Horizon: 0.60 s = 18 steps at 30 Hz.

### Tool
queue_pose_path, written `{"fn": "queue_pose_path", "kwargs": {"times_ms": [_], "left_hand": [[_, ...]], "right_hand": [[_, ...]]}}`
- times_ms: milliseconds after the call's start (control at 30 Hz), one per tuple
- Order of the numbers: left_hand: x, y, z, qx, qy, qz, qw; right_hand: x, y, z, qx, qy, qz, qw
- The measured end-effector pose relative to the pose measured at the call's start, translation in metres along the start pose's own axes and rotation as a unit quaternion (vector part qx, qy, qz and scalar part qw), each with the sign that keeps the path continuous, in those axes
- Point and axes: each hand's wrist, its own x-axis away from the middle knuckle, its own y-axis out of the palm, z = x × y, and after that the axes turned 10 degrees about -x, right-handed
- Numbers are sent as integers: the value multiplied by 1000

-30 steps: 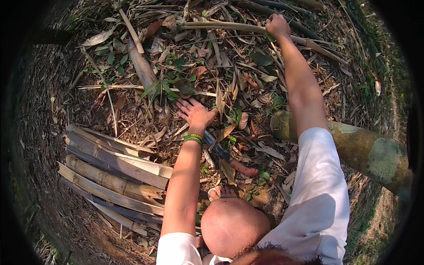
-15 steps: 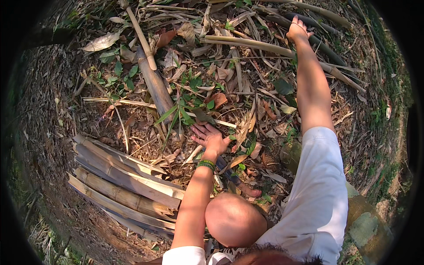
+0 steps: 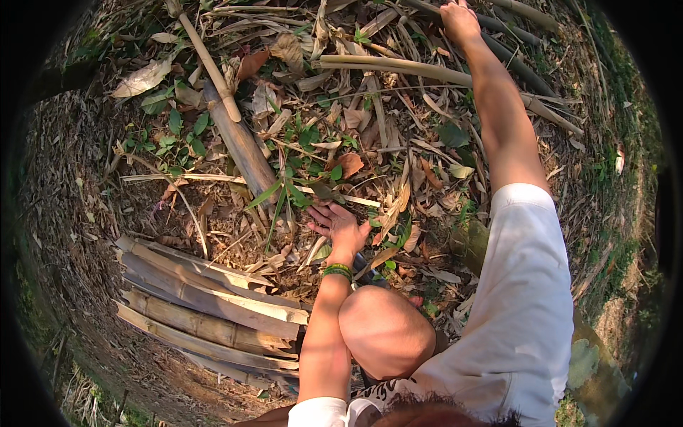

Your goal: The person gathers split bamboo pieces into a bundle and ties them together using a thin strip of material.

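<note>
My left hand (image 3: 340, 226), with a green and yellow band on its wrist, rests palm down on the leaf litter, fingers spread and holding nothing. Just beyond its fingertips lies the lower end of a thick grey-brown bamboo piece (image 3: 240, 146). A dark narrow object (image 3: 371, 274) shows partly between the left wrist and my knee; its kind is unclear. My right arm stretches far forward. At the upper edge, my right hand (image 3: 459, 20) is beside a dark bamboo pole (image 3: 523, 70). Its fingers look curled, but the frame edge cuts them off, hiding what they grip.
Several split bamboo slats (image 3: 206, 302) lie stacked at the lower left, next to my left forearm. A pale bamboo pole (image 3: 398, 65) crosses the ground below my right hand. A thinner bamboo stick (image 3: 206, 60) overlaps the thick piece. Dry leaves and green seedlings (image 3: 174, 139) surround them.
My right hand has moved farther forward and slightly left, and its fingers now look curled. The left hand stays spread on the ground. My knee has shifted up a little, and the view has shifted slightly.
</note>
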Motion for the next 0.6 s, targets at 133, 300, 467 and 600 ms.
{"fn": "queue_pose_path", "kwargs": {"times_ms": [133,300,467,600], "left_hand": [[-1,2,3,-44,14,-31,998],[-3,-4,5,-53,-31,-53,997],[-13,-4,2,-10,-33,-51,998],[-13,-27,2,25,10,-101,994]], "right_hand": [[15,42,30,7,15,106,994],[47,20,3,29,-8,171,985],[69,-102,-41,-18,29,180,983],[99,-214,-62,-10,-17,329,944]]}}
